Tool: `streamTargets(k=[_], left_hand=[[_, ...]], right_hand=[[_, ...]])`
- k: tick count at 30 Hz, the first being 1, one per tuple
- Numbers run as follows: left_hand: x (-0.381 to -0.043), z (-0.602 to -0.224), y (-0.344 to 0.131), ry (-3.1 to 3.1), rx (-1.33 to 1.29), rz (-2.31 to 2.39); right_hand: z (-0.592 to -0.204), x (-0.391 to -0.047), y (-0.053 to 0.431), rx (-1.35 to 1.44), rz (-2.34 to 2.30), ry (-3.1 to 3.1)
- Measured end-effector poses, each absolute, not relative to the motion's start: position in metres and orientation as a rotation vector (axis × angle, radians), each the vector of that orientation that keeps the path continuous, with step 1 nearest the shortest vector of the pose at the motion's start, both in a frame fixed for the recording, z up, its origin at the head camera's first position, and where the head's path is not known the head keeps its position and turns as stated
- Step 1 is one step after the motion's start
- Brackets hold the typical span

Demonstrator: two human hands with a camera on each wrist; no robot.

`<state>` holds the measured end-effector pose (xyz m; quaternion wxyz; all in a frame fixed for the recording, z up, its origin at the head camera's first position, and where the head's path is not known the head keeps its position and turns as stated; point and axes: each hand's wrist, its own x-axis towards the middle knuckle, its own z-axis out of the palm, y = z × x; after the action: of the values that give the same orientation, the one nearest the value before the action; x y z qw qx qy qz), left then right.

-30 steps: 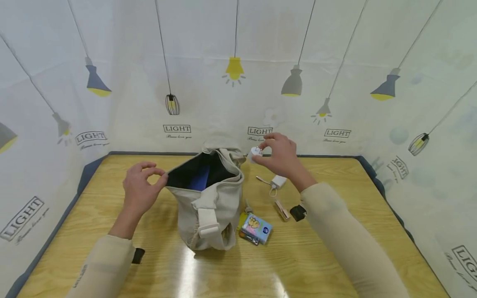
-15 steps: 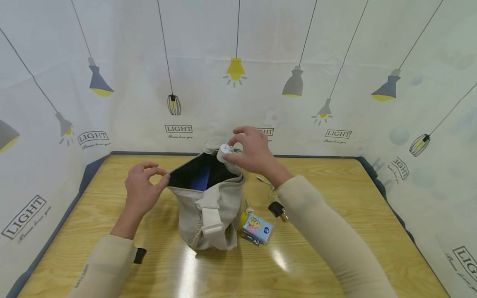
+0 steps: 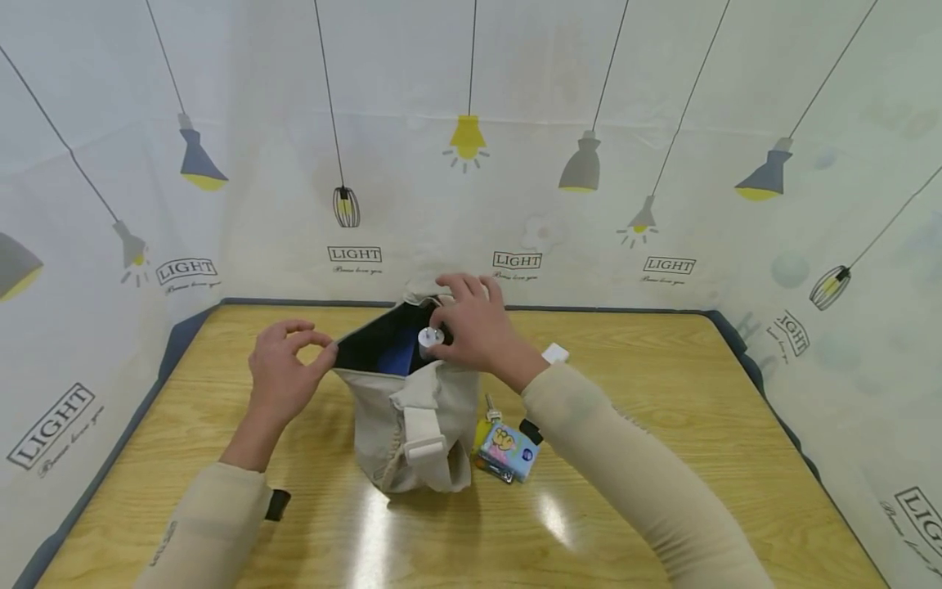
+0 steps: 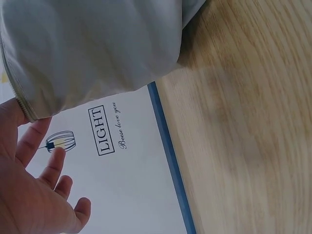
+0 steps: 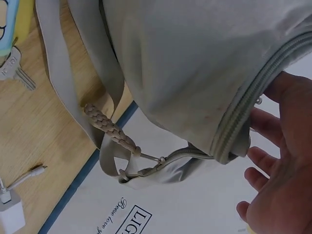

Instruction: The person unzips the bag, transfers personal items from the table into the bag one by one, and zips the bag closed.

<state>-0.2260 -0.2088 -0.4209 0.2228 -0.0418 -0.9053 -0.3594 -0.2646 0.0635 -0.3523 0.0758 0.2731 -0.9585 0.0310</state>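
Note:
A light beige bag (image 3: 412, 425) stands on the table with its zipped mouth wide apart, a blue item (image 3: 397, 353) visible against the dark lining. My left hand (image 3: 285, 360) pinches the left corner of the mouth between thumb and index finger; the left wrist view shows the zipper edge (image 4: 19, 100) in that pinch. Over the mouth's right side, my right hand (image 3: 474, 323) holds a white round charger plug (image 3: 430, 339), prongs upward, within the opening. In the right wrist view the bag's side hides most of the plug.
Right of the bag lie a cartoon-printed packet (image 3: 508, 448), a key (image 3: 492, 406) and a yellow item (image 3: 482, 431). A white adapter (image 5: 12, 214) with a short cable lies farther back, partly behind my right arm. A printed backdrop (image 3: 625, 213) rises behind the table.
My right hand has carried the charger plug leftward from beyond the bag's right side, then down into its mouth. The left hand keeps its pinch on the corner, nearly still.

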Motion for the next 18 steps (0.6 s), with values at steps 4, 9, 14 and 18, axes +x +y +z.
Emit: streamTargets(k=[4, 9, 14, 18], left_hand=[[-0.2248, -0.4201, -0.2079, -2.501, -0.119, -0.989], [-0.2239, -0.4196, -0.2065, -2.487, -0.128, -0.98], [-0.2244, -0.4191, -0.2052, -2.471, -0.138, -0.984], [-0.2244, -0.4189, -0.2045, -2.483, -0.135, -0.994]], right_hand=[[-0.3571, -0.2651, 0.0627, 0.798, 0.006, -2.884], [-0.3604, -0.2662, 0.063, 0.768, -0.102, -2.911], [-0.362, -0.2662, 0.0623, 0.773, -0.158, -2.94], [-0.3625, -0.2661, 0.0622, 0.785, -0.18, -2.952]])
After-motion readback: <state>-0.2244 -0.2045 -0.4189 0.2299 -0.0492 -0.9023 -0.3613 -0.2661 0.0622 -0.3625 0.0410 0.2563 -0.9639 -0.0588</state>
